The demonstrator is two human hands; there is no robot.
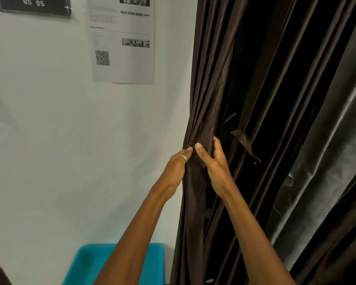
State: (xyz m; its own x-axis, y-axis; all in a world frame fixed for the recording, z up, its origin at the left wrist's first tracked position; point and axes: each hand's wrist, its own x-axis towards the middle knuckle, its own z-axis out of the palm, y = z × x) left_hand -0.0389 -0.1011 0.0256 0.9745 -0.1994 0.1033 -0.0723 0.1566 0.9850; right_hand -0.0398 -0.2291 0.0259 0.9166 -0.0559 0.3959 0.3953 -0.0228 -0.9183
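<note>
Two bare arms reach up to a dark brown curtain (202,124) that hangs just beside a white wall (49,120). The left grip (176,167), wearing a ring, and the right grip (216,163) both clasp the curtain's gathered edge, with thumbs pressed on the front of the folds. A loose fabric tie (246,145) dangles near the right grip. To bundle the curtain neatly, one grip should probably pinch the folds tight while the other fetches the tie.

Black sign (34,6) top left on wall reads "WS 05". Printed sheet (122,40) beside it has a QR code (102,58); its txt too blurred to read.
</note>
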